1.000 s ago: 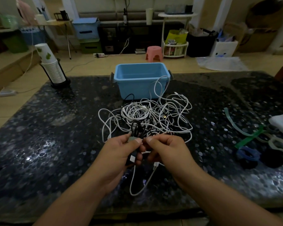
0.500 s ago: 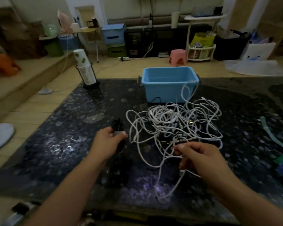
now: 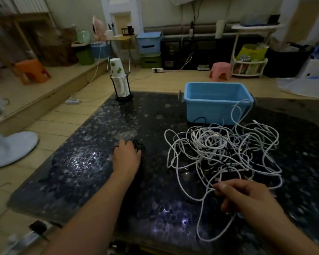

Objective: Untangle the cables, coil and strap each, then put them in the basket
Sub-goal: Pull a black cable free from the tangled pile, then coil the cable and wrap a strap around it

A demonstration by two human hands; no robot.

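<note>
Your left hand [image 3: 126, 159] covers a small black cable bundle [image 3: 139, 147] at nine o'clock of the white tangle [image 3: 223, 150]; its finger closure is hidden. Your right hand [image 3: 247, 197] pinches a white strand. Draw it slowly, feeding slack. The basket [image 3: 217, 105] sits at twelve.

In front of me is a dark speckled table [image 3: 92, 162]. At its far left corner stands a stack of paper cups [image 3: 119, 80] in a black holder. Behind it, on the floor, I see a pink stool [image 3: 220, 70], an orange stool [image 3: 31, 71] and a white power strip [image 3: 157, 70].
</note>
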